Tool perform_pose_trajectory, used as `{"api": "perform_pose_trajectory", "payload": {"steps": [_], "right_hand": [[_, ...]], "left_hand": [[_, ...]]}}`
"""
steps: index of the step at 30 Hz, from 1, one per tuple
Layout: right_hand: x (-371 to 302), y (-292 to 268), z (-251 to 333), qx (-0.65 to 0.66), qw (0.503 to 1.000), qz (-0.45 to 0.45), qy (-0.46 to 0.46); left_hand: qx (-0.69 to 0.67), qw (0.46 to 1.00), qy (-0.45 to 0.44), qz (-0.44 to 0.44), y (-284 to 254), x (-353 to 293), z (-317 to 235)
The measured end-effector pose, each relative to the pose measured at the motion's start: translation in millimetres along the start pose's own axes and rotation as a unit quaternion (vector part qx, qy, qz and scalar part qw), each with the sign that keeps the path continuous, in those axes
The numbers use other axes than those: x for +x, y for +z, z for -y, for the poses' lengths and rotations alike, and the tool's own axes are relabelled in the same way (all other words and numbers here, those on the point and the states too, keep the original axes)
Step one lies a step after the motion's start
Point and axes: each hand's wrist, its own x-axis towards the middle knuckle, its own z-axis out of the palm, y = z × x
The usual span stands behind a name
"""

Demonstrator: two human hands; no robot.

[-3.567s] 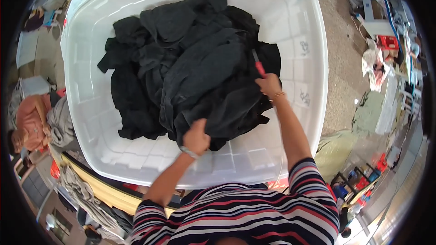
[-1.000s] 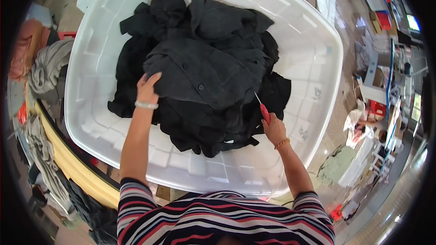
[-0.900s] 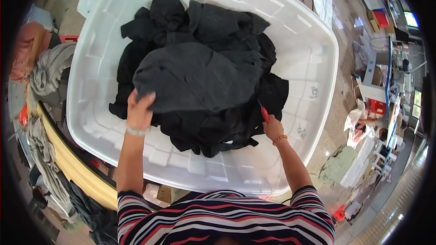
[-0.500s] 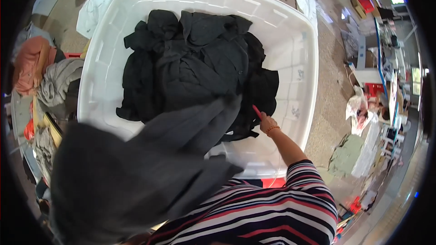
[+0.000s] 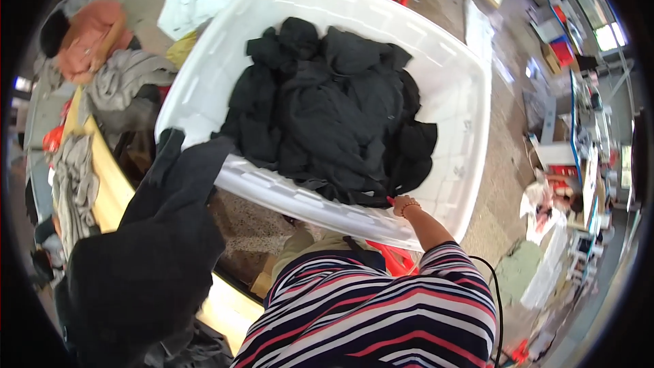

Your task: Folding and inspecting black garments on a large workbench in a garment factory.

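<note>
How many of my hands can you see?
1: your right hand, gripping a red handle over the white tub. Your left hand is out of sight, possibly behind the hanging dark garment.

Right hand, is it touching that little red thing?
Touching. The head view shows the red tool poking out of the right hand, with no gap between them.

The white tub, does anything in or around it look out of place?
One dark garment stands out: it's mostly outside the white tub, at its left, while the dark pile lies inside. Nothing looks spilled.
</note>
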Motion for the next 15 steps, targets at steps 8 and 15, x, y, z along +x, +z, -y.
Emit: {"api": "perform_pose_trajectory", "payload": {"steps": [8, 15], "right_hand": [[-99, -176, 163, 0.356, 0.837, -0.024, -0.415], [-292, -198, 368, 0.106, 0.670, 0.177, -0.713]], "left_hand": [[0.463, 0.810, 0.301, -0.196, -31, -194, -100], [0.106, 0.961, 0.222, -0.126, -18, -184, -27]]}}
